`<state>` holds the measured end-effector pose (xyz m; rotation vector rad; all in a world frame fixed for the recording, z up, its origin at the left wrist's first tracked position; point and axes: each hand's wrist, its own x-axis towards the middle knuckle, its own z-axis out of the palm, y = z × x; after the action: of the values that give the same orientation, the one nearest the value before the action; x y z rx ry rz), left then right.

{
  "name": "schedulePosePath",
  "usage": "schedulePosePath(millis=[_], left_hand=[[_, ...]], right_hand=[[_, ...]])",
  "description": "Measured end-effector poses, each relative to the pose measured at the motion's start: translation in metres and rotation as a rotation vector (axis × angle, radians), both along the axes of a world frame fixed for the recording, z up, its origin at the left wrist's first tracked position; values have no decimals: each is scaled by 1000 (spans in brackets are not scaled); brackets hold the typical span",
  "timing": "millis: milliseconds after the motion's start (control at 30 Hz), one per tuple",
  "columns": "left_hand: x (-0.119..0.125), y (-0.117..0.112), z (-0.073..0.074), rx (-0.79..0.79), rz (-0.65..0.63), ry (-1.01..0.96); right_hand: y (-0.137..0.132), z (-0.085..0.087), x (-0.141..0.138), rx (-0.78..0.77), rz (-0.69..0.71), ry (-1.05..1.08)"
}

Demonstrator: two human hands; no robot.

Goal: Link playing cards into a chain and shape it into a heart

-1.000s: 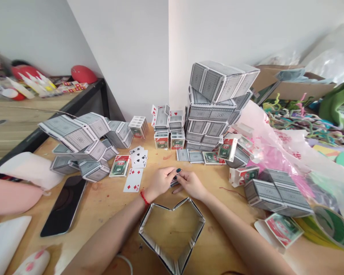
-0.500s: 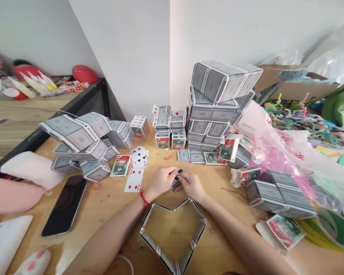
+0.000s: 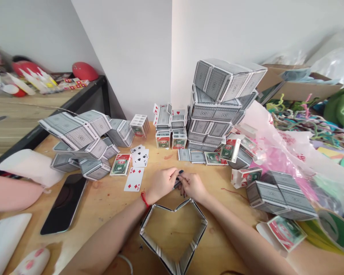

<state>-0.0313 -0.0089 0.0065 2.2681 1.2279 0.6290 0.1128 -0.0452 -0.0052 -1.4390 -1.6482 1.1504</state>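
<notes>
Both hands meet over the middle of the table, fingertips pinched together. My left hand (image 3: 162, 183), with a red string bracelet at its wrist, and my right hand (image 3: 193, 186) grip a grey-backed playing card (image 3: 177, 185) between them; most of it is hidden by the fingers. Just below, between my forearms, stands a heart-shaped frame (image 3: 200, 229) built from playing cards. Left of my left hand lie a four of diamonds (image 3: 133, 180), some fanned spade cards (image 3: 140, 157) and a green-and-red card box (image 3: 120, 165).
A tall stack of card-built blocks (image 3: 215, 109) rises at the back right, and another stack (image 3: 83, 133) stands at the left. A phone (image 3: 63, 204) lies at left. Card-built blocks (image 3: 278, 194), an opened card box (image 3: 286, 231) and tape rolls (image 3: 332, 229) occupy the right.
My hands stay together in nearly the same place, with the fingers shifted slightly around the card. The whole view has moved a little; the heart-shaped frame stays put.
</notes>
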Motion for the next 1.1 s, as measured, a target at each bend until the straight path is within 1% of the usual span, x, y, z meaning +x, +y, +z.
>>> schedulePosePath(millis=[100, 167, 233, 333, 400, 467, 533, 600, 700, 800, 933, 1100], left_hand=[[0, 0, -2, -24, -25, -19], [0, 1, -2, -54, -35, -67], [0, 1, -1, -90, -39, -147], [1, 2, 2, -158, -39, -271], [0, 4, 3, -211, -32, -329], [0, 7, 3, -250, -9, -367], [-1, 11, 1, -269, 28, -389], [-2, 15, -3, -293, 65, -405], [-3, 19, -5, -385, 74, -437], [-5, 21, -2, -440, 59, -452], [-7, 19, 2, -414, 29, -392], [-7, 18, 0, -397, 15, -399]], right_hand=[[3, 0, 4, 108, 3, -84], [4, 1, 6, 144, 17, -96], [5, 1, 6, 113, 28, -49], [4, 1, 4, 11, 7, 60], [5, 0, 2, -45, -38, 124], [7, -1, 2, -75, -114, 192], [9, -2, 3, -96, -193, 273], [11, -3, 5, -112, -234, 353], [12, -4, 8, -121, -205, 416], [10, -4, 9, -101, -164, 409], [7, -4, 9, -54, -140, 367], [7, -3, 10, -25, -140, 308]])
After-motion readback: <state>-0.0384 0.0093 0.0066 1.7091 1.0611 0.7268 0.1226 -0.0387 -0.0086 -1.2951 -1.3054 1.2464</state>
